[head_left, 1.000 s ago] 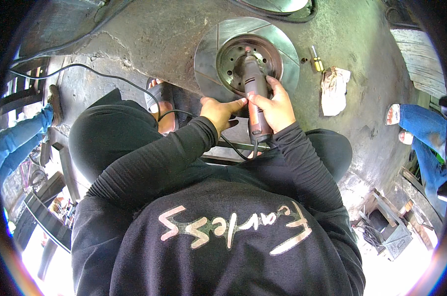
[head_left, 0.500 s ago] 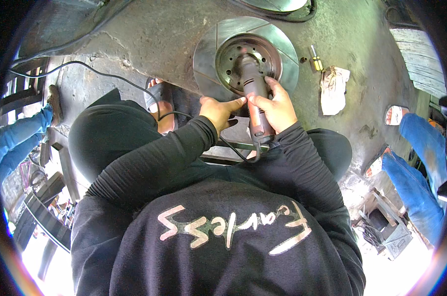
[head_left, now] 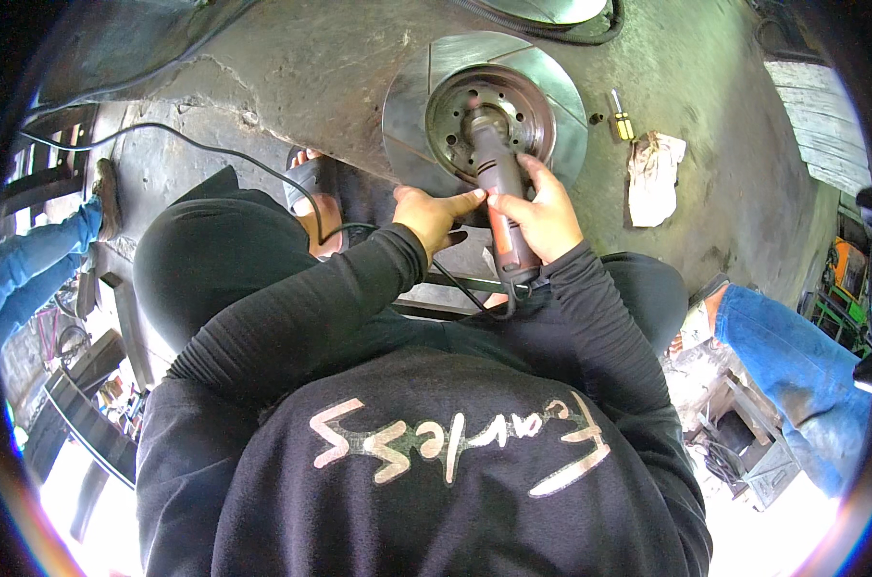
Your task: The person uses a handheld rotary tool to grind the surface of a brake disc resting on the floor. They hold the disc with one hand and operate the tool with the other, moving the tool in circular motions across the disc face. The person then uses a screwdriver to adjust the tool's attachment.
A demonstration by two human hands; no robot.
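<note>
A corded grinder with a grey-brown body lies over a shiny brake disc, its head inside the disc's dark, holed hub. My right hand wraps round the grinder's body from the right, thumb on top. From the left, my left hand is closed against the grinder. Its thumb reaches across to the body beside my right thumb, while the other fingers curl underneath and are partly hidden. The black power cord loops from the grinder's rear end away to the left.
Right of the disc lie a yellow-and-black screwdriver, a small round dark piece and a stained white cloth. Another disc and a black hose are beyond. People in jeans stand at the left and right.
The grinder, both hands and the disc appear slightly farther right and lower in view. At the right, the person in jeans has shifted their legs. My grip looks the same.
</note>
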